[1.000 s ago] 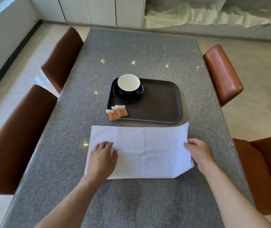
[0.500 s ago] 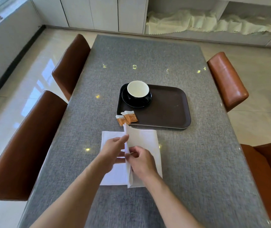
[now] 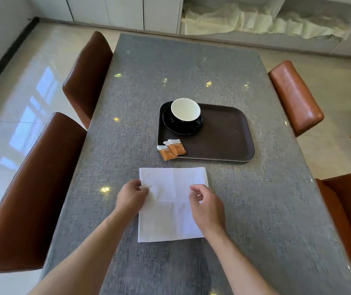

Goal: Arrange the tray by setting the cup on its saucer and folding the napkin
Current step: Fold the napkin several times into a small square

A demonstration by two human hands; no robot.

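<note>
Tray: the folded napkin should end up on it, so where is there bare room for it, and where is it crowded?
The tray is bare across its right half, from the saucer to the right rim. The left side is crowded: the cup sits on the saucer at the far left corner, and the two sachets overhang the near left edge. The napkin lies on the table under both hands.

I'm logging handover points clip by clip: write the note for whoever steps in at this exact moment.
Left hand: fingertips curled at the napkin's left edge, apparently pinching it.
Right hand: over the napkin's right side, fingers bent; whether it has a grip is unclear.
Napkin: flat on the table, in front of the tray, folded to a rough square with creases showing.
Cup: sits on its saucer at the tray's far left. Two sachets lie on the tray's near left corner.
Done: cup on saucer; napkin partly folded.
Left: finish folding, probably then place the napkin on the tray.
</note>
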